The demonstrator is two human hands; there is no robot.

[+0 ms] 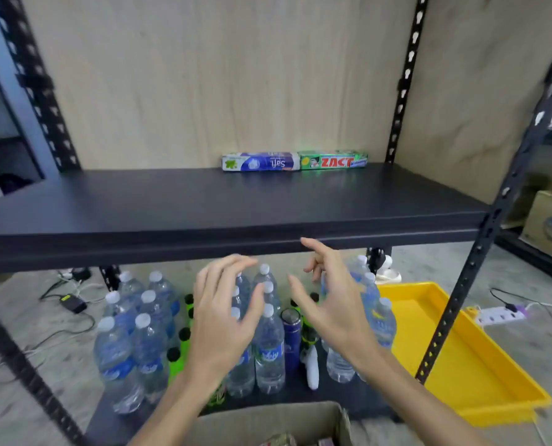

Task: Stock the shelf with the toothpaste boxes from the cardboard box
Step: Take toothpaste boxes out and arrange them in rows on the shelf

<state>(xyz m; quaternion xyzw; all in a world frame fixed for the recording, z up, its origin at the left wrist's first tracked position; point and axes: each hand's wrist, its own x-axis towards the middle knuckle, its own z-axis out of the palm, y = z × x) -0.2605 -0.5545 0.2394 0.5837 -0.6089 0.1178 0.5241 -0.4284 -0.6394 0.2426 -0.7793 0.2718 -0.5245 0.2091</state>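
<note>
Two toothpaste boxes lie end to end at the back of the black shelf (203, 201): a blue and white one (261, 161) on the left and a green Zact one (333, 160) on the right. My left hand (224, 320) and my right hand (332, 304) hover in front of and below the shelf's front edge, fingers spread and relaxed, holding nothing. The cardboard box (268, 420) sits at the bottom edge of the view, below my forearms, with its contents mostly out of view.
Several water bottles (269, 346), green bottles and a dark blue flask (291, 339) stand on the lower shelf. A yellow tray (461, 358) lies on the floor to the right. Black shelf uprights (461, 294) frame both sides. Cables and a power strip (500, 315) lie on the floor.
</note>
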